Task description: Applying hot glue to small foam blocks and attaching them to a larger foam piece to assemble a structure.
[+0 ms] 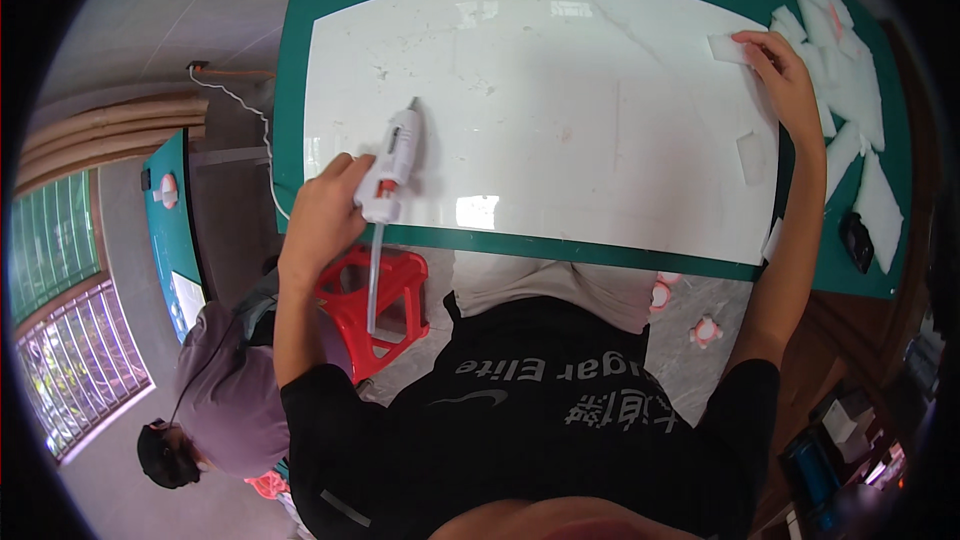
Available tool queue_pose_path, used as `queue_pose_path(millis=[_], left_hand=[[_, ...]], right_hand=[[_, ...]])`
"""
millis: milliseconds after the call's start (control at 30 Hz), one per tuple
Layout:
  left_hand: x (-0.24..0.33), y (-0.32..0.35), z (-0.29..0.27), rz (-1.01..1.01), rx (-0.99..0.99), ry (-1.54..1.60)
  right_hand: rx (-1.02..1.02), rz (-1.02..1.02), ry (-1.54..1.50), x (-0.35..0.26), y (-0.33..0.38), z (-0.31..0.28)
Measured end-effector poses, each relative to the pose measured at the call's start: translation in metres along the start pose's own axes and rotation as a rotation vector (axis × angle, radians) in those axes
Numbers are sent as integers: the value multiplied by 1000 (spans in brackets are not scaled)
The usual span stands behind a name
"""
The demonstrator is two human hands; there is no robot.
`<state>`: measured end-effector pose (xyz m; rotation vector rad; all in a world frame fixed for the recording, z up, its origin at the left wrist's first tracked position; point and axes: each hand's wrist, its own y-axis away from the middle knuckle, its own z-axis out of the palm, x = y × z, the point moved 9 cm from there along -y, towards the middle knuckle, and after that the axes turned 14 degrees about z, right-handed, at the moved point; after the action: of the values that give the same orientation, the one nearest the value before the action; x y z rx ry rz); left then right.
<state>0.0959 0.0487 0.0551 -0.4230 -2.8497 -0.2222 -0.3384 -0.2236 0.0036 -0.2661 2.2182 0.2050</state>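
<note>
My left hand (322,212) grips a white glue gun (391,162) near the front left edge of a white board (560,110). A clear glue stick (374,280) pokes out of the gun's back, over the table edge. The gun's nozzle points away from me, over the board. My right hand (786,80) reaches to the far right corner of the board and pinches a small white foam piece (728,48). Another small white piece (755,156) lies on the board below that hand.
The board lies on a green table (300,40). Several white foam offcuts (850,90) are heaped along the right side, with a small black object (858,240) near them. A red plastic stool (375,305) stands under the table. Another person (225,395) sits at lower left.
</note>
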Motion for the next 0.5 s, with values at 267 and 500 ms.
queue_pose_path(millis=[267, 500], left_hand=[[75, -41, 22, 309, -124, 19], [87, -60, 30, 480, -186, 7]], right_hand=[[34, -24, 16, -4, 2, 1], [37, -49, 37, -5, 4, 0]])
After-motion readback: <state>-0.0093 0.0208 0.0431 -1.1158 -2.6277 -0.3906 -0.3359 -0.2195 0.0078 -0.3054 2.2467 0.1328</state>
